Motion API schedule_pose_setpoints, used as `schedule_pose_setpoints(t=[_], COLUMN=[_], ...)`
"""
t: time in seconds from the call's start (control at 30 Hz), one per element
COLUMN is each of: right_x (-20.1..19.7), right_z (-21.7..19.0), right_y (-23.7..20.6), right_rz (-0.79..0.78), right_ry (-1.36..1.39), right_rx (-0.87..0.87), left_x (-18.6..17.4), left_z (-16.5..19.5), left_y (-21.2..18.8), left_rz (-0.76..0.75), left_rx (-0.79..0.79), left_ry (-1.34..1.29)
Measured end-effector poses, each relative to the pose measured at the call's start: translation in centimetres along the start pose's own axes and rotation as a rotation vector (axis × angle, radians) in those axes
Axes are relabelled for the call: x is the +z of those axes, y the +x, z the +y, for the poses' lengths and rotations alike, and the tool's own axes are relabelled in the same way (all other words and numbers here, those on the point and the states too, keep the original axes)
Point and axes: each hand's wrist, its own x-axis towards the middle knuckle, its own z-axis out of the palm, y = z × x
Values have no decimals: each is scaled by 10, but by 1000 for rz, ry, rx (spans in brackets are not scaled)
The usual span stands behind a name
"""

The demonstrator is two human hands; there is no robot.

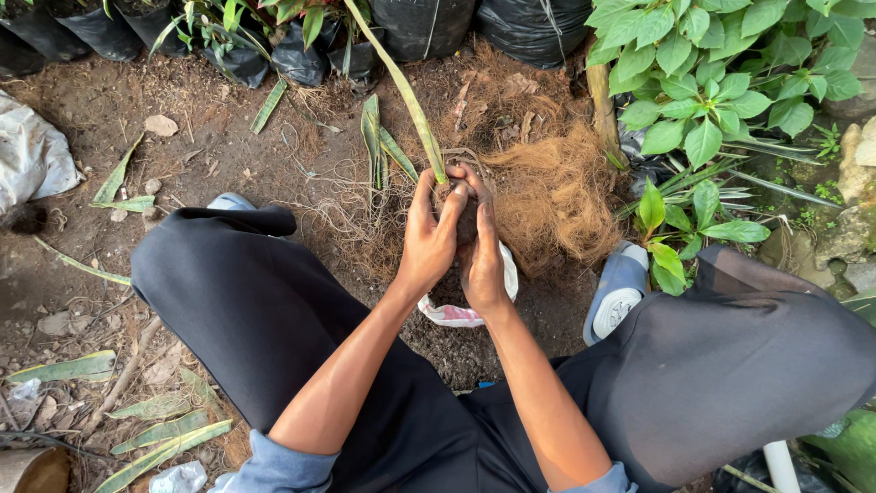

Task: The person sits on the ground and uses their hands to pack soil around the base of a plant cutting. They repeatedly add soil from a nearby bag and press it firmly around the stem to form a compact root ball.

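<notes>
Head cam: both hands' fingers [453,203] clenched on plant base [438,173], coir pile [557,196] beside.

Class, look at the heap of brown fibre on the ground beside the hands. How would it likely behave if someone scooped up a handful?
The brown fibre heap looks like loose, tangled strands, so it is probably light for its bulk and springy. Thin strands trail across the soil, so a handful would likely drag stragglers along and shed bits. It seems unlikely to roll or slip; the tangle should catch on fingers.
</notes>
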Motion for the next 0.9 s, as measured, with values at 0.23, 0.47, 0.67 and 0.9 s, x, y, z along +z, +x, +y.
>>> schedule_pose_setpoints(t=[0.23, 0.47, 0.67, 0.9], right_x=[2, 8, 3, 2], right_z=[-5, -7, -6, -6], right_y=[0, 0, 1, 0], right_rz=[11, 38, 29, 68], right_ry=[-14, 131, 110, 199], right_rx=[2, 49, 13, 18], left_x=[-2, -1, 2, 0], left_z=[1, -1, 1, 15], left_y=[0, 3, -1, -4], left_rz=[-29, -5, -43, -113], left_rx=[29, -5, 130, 88], left_ry=[34, -79, 26, 33])
